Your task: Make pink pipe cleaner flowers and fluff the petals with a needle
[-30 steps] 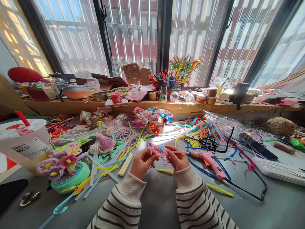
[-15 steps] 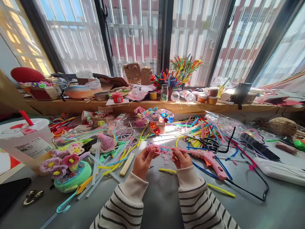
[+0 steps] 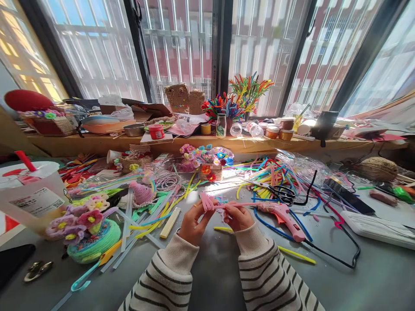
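My left hand (image 3: 193, 223) is closed around the folded, looped end of a pink pipe cleaner (image 3: 207, 201), held just above the grey table (image 3: 214, 268). My right hand (image 3: 238, 216) pinches the same pipe cleaner a little further along; its free end runs off to the right toward the pink glue gun (image 3: 283, 214). Both sleeves are striped cream and black. A short yellow pipe cleaner piece (image 3: 223, 229) lies under my right hand.
Black scissors (image 3: 281, 193) lie on a pile of coloured pipe cleaners (image 3: 272, 172). The glue gun's black cord (image 3: 340, 255) loops to the right. At left are a drink cup (image 3: 30, 194) and a green yarn base with flowers (image 3: 89, 229). A cluttered wooden ledge (image 3: 194, 142) runs behind.
Both hands have shifted slightly; the looped pink end now stands up flatter above my left fingers, and my right hand has closed in along the pipe cleaner.
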Available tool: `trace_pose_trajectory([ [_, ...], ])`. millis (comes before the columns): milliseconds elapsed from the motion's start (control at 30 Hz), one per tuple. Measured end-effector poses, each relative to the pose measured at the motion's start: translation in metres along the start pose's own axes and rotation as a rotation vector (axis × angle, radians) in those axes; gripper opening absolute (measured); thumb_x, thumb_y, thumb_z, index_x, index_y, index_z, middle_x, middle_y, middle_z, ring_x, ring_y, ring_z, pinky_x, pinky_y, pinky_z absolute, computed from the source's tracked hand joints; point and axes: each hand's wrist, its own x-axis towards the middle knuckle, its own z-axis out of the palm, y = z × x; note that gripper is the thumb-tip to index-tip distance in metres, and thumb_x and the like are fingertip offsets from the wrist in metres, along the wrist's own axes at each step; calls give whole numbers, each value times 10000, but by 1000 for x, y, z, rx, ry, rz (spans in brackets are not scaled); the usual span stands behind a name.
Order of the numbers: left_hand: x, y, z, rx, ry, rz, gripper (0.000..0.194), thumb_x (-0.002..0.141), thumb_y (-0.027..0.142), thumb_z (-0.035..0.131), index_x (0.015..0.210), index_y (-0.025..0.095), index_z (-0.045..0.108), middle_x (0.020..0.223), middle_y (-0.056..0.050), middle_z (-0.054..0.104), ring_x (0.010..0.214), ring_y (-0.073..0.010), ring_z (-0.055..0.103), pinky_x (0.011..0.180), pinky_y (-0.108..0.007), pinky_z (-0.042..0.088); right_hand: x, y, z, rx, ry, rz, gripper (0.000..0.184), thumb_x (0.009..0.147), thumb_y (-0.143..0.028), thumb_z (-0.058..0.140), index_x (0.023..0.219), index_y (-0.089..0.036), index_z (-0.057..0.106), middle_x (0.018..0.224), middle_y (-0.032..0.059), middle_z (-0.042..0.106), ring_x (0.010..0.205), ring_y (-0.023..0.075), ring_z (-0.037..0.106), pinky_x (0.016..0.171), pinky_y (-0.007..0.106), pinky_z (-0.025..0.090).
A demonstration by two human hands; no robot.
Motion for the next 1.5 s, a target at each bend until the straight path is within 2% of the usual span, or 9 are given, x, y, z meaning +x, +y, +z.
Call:
trace_pose_trajectory([
  [200, 0, 0, 4, 101, -41, 112, 215, 738, 178, 423, 881, 142, 580, 970, -112, 580, 962, -208, 491, 824, -352, 394, 0, 3, 0, -23, -20, 60, 113, 535, -274, 635, 536, -165, 607, 436, -35, 472, 400, 44, 393, 348, 149, 308],
  [433, 0, -2, 3, 232, -19, 179, 240, 736, 156, 411, 911, 170, 574, 995, -100, 575, 953, -201, 498, 812, -356, 401, 1, 5, -1, 8, 90, 83, 134, 525, -275, 631, 557, -145, 643, 508, 9, 572, 424, 56, 454, 367, 158, 332],
  [667, 0, -2, 3, 286, -68, 271, 304, 744, 143, 382, 1002, 189, 536, 1049, -90, 552, 1007, -192, 466, 858, -358, 369, 2, 6, 1, 44, 1, 202, 171, 472, -287, 668, 499, -131, 604, 433, -14, 535, 395, 58, 455, 354, 156, 337],
  [833, 0, -4, 4, 323, -75, 326, 336, 741, 124, 370, 1041, 184, 509, 1078, -92, 534, 1033, -196, 445, 872, -358, 359, -1, 7, 6, 27, 20, 157, 159, 490, -271, 667, 532, -137, 593, 399, -43, 485, 369, 40, 415, 346, 144, 325],
  [1167, -3, 3, 6, 367, -106, 272, 462, 717, 92, 369, 1169, 188, 362, 1169, -98, 447, 1133, -233, 312, 906, -432, 311, 0, 9, 4, -1, -42, 177, 207, 511, -323, 643, 560, -126, 601, 364, -51, 448, 327, 35, 382, 320, 143, 304],
  [1367, -2, -1, 4, 359, -120, 259, 410, 748, 113, 314, 1148, 154, 392, 1161, -118, 452, 1129, -218, 322, 906, -403, 316, -1, 12, 3, -51, -75, 169, 256, 503, -376, 648, 501, -130, 574, 358, -44, 451, 318, 38, 376, 311, 149, 280],
  [1500, -1, -4, 5, 336, -98, 247, 351, 752, 133, 317, 1062, 148, 480, 1079, -118, 521, 1054, -216, 417, 878, -391, 342, 0, 10, 3, -3, -91, 212, 272, 479, -372, 671, 500, -128, 554, 411, -39, 481, 330, 27, 382, 308, 138, 269],
])
